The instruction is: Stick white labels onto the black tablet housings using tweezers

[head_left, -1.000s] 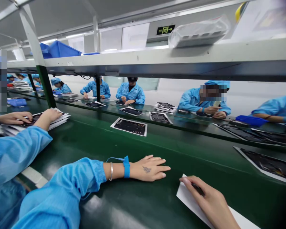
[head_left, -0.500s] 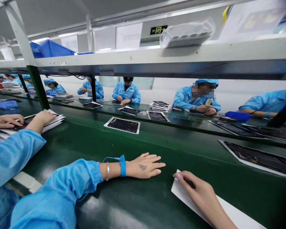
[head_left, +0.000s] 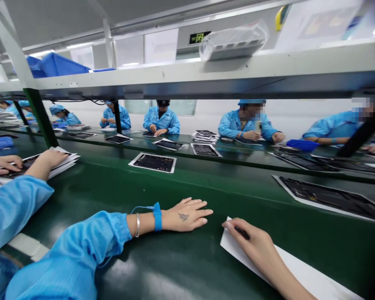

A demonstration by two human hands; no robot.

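My left hand (head_left: 187,215) lies palm down on the green work surface (head_left: 162,266), fingers stretched out and apart, holding nothing. Around its wrist are a blue wrist strap (head_left: 157,216) with a thin cord and a silver bracelet (head_left: 138,225). To the right, my right hand (head_left: 253,239) is closed at the near-left corner of a white sheet (head_left: 309,273), thumb and fingers pinched at its edge. Something dark shows between thumb and fingers; I cannot make out what it is. The sheet runs out of view beneath my forearm.
Dark flat panels on white sheets lie ahead (head_left: 152,162) and at right (head_left: 331,198). A neighbour's hands (head_left: 51,158) rest on a stack of sheets at left. Co-workers in blue (head_left: 161,121) sit opposite. A shelf (head_left: 162,79) crosses overhead, with dark posts (head_left: 42,118).
My view has shifted slightly. My left hand stays flat, and my right hand stays at the sheet's corner. Across the bench, a co-worker's hands have moved apart.
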